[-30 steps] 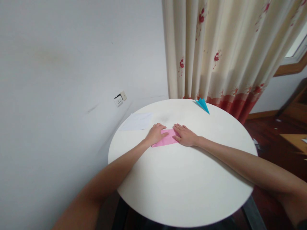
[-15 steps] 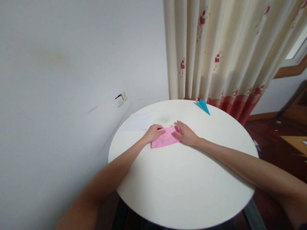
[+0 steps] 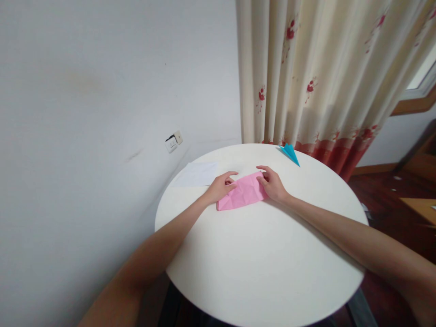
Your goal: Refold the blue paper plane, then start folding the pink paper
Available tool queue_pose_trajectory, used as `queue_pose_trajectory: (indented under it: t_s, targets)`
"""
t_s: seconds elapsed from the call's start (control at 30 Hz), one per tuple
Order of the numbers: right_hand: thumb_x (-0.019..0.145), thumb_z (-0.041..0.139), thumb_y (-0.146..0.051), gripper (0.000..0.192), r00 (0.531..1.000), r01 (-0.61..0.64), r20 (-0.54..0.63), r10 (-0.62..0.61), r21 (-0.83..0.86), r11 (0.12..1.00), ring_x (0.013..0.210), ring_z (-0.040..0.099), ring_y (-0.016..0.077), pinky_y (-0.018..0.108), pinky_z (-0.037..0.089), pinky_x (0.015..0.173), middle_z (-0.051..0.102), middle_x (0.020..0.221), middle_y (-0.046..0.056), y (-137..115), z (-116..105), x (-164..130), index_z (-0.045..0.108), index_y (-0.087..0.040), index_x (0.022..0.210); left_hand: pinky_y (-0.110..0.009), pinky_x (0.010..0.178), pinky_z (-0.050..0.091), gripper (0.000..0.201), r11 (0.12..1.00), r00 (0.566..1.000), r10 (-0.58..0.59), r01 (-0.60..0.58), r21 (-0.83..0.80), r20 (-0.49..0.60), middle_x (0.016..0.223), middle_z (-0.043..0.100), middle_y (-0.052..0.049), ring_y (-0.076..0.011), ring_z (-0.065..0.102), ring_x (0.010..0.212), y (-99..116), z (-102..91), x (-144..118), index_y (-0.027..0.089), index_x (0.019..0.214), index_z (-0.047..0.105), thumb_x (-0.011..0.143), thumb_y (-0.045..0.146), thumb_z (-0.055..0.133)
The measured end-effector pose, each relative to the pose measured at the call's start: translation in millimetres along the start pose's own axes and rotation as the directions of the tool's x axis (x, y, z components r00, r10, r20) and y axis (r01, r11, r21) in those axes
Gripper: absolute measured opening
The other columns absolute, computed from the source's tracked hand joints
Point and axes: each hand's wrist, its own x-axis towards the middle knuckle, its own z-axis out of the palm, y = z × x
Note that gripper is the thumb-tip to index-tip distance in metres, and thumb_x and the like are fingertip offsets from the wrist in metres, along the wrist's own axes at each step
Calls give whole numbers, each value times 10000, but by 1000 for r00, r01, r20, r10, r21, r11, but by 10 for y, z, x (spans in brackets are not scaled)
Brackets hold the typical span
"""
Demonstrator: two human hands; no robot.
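A folded sheet of pink paper lies on the round white table, its long side slightly tilted up to the right. My left hand grips its left end, thumb on top and some fingers curled behind the far edge, the index finger stretched out. At the right end my right hand pinches the paper, thumb on its face and fingers bent beyond the far edge. Those fingertips are partly hidden behind the paper.
A blue paper plane rests near the table's far edge. White paper lies at the far left, beside the wall with a socket. A floral curtain hangs behind the table.
My right hand has moved right from lying over the paper to its right end, with fingers now bent. More of the pink paper shows. My left index finger has stretched out.
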Motion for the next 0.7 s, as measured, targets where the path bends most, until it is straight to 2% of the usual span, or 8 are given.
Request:
queue_pose_trajectory:
  t_s: [0.13,0.3,0.43,0.53,0.63,0.7]
  targets:
    - [865,570,-409,491,1000,-4,19,3,54,999,550,401,122,229,292,496,476,647,-58,-18,4,-1,543,-154,1284,-320,978,478,528,991,996,81,-84,103,27,1099,718,-24,-195,659,1016,90,-23,-27,251,1359,580,836,226,656]
    - [853,611,-453,541,999,-21,27,19,96,995,559,425,124,231,330,506,504,652,-57,-30,6,-3,530,-165,1304,-337,1080,434,357,990,988,141,-140,-9,63,1265,681,-46,-213,623,1164,147,-29,-31,201,1215,689,864,210,628]
    - [847,626,-481,572,997,-80,4,80,135,988,563,460,126,238,377,522,548,666,-51,-25,9,10,515,-173,1317,-346,1061,457,354,994,995,96,-97,-40,-24,1257,687,-69,-228,632,1163,133,-41,-18,178,1199,705,850,209,657]
    - [848,632,-479,562,998,-65,2,65,94,993,585,496,138,254,415,552,575,663,-38,-18,5,24,545,-162,1304,-343,1017,482,329,996,991,88,-89,-13,-104,1185,715,-77,-227,655,1093,111,-56,-3,166,1160,722,837,205,673]
    - [834,664,-444,495,999,-32,38,31,32,999,758,600,180,311,491,693,696,891,58,-46,-1,22,633,-143,1226,-336,967,497,307,997,983,80,-79,15,-166,1118,727,-74,-217,666,1010,89,-63,12,167,1133,732,834,213,679]
    - [804,711,-403,497,998,-15,67,16,-10,1000,922,628,218,352,500,825,703,1109,111,-87,-6,7,660,-140,1222,-327,925,504,286,997,978,76,-71,29,-193,1069,730,-69,-211,665,961,79,-64,20,171,1112,739,838,231,681]
